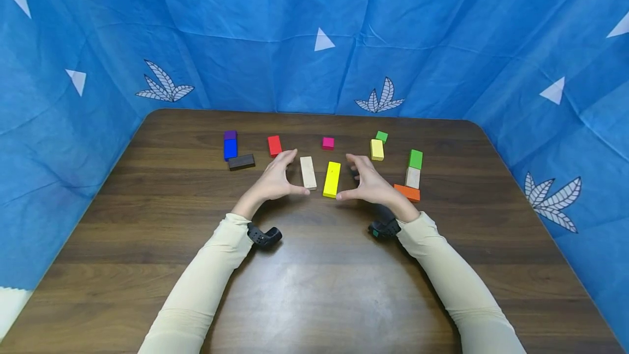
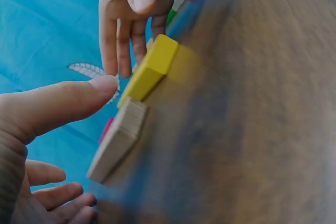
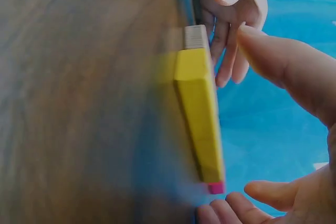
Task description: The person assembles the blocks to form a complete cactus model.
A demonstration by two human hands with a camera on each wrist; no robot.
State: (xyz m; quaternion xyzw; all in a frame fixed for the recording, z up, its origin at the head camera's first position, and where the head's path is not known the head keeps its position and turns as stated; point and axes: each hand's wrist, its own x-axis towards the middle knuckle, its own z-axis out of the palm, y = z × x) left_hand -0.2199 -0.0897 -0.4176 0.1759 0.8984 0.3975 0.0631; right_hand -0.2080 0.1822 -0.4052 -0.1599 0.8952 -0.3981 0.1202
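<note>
A pale wooden block and a bright yellow block lie side by side between the two hands, with a gap between them. My left hand is left of the pale block, thumb and fingers spread apart and nothing held. On the other side, my right hand has its thumb near the yellow block and its fingers spread wide, holding nothing. The left wrist view shows the left thumb above the pale block. In the right wrist view the yellow block stands apart from the right fingers.
Behind lie a red block, a magenta block and a light yellow block against a green one. Blue, purple and dark brown blocks sit left; green, white and orange blocks sit right. Blue cloth surrounds the wooden table.
</note>
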